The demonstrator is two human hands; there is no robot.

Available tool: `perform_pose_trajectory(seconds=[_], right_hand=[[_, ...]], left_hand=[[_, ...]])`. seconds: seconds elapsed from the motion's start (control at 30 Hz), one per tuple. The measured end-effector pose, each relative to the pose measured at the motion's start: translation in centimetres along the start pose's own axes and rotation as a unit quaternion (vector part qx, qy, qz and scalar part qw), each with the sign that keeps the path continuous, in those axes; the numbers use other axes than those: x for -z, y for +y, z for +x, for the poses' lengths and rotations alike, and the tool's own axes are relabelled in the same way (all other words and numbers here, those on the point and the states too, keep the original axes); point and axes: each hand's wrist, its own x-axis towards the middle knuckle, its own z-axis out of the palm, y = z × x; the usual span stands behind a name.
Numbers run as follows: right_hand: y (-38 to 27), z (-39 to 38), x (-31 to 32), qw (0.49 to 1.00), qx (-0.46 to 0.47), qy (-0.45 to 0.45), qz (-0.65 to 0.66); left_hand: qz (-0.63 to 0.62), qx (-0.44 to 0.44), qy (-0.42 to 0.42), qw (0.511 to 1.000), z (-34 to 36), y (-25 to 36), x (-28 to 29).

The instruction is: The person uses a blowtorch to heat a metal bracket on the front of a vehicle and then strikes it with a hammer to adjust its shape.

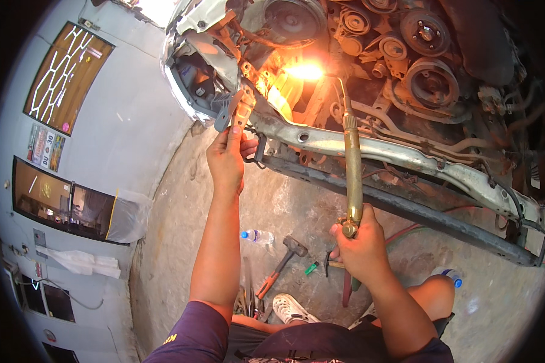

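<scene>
My right hand (360,242) grips the base of a long brass gas torch (352,163) that points up into the open front of a car. A bright orange flame (306,71) burns at its tip against the metal inside the engine bay. My left hand (227,158) holds a small bent metal bracket (239,109) at the car's left front corner, just left of the flame. A grey crossbeam (369,148) runs across the front between both hands. Pulleys (431,81) and belts show above it.
On the concrete floor by my feet lie a hammer (290,249), orange-handled pliers (266,285), a green lighter (312,267) and a plastic water bottle (257,236). Red hoses (406,233) trail right. A second bottle (448,277) sits by my right knee. A grey wall with windows (66,75) stands left.
</scene>
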Motion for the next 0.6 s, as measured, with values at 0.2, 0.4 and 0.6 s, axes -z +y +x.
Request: perform_pose_trajectory(seconds=[0.2,0.4,0.6], right_hand=[[0.13,-0.12,0.17,1.0,0.005,0.003,-0.003],[0.47,-0.06,0.17,1.0,0.016,0.007,-0.012],[0.47,-0.06,0.35,1.0,0.017,0.002,-0.014]], left_hand=[[-0.002,-0.008,0.001,1.0,0.09,-0.09,-0.14],[0.015,-0.01,-0.006,1.0,0.22,-0.2,-0.35],[0.044,-0.018,-0.003,0.999,-0.02,-0.1,-0.52]])
